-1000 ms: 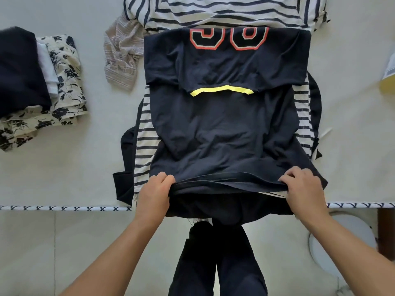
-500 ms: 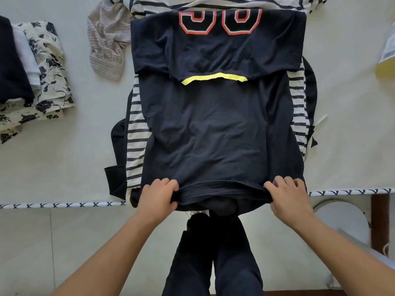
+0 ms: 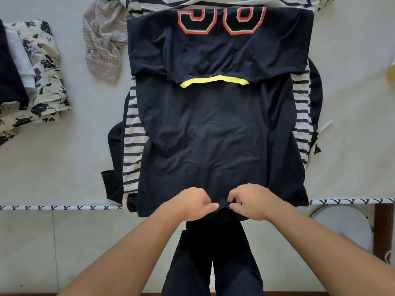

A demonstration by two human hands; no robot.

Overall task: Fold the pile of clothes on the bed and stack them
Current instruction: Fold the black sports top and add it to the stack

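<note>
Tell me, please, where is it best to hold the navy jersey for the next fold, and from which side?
Probably the bottom hem of the navy jersey, from the near bed edge. That hem hangs free over the edge, while the numbered top is already folded down. The left hand and right hand pinch it at the middle; holding nearer its two corners would likely lift it flatter.

place: a home bedroom | shown by: my bed (image 3: 64, 171) under a pale sheet with corded edge trim | laundry: my loose clothes (image 3: 215, 129) spread on it, folded stack (image 3: 32, 82) at its left | floor: pale tiles (image 3: 85, 248) below
</note>
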